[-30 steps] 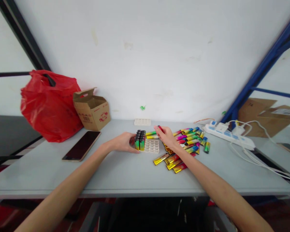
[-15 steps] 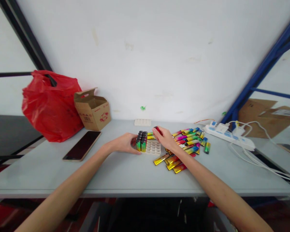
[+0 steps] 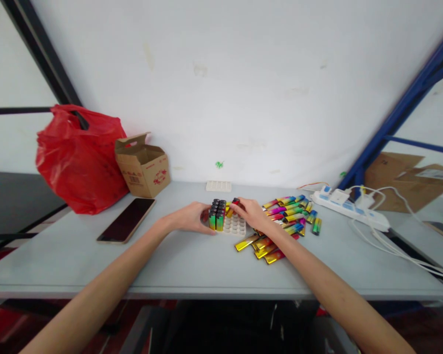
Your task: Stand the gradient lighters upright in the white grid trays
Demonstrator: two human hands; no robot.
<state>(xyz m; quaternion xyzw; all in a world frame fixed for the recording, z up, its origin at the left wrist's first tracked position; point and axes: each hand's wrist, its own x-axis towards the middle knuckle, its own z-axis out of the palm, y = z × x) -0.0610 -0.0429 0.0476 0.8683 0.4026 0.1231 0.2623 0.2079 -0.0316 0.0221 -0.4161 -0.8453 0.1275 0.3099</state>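
Several lighters (image 3: 216, 216) with black tops and green-yellow bodies stand upright in the left part of a white tray with holes (image 3: 236, 226). My left hand (image 3: 194, 217) is curled round the tray's left end, thumb at the front, steadying tray and lighters. In my right hand (image 3: 249, 210) a lighter (image 3: 229, 210) with a yellow body and reddish top is pinched, tilted, over the back holes beside the standing ones. Its lower end is partly hidden. To the right lies a loose pile of shiny multicoloured lighters (image 3: 290, 212), partly under my right forearm.
A second white tray (image 3: 218, 186) lies by the wall. Left are a phone (image 3: 126, 221), an open cardboard box (image 3: 143, 169) and a red plastic bag (image 3: 81, 162). A power strip (image 3: 350, 211) with white cables lies right.
My right hand has brought its lighter from a near-level pose to a steeper tilt, down and left against the standing lighters. My left hand stays at the tray.
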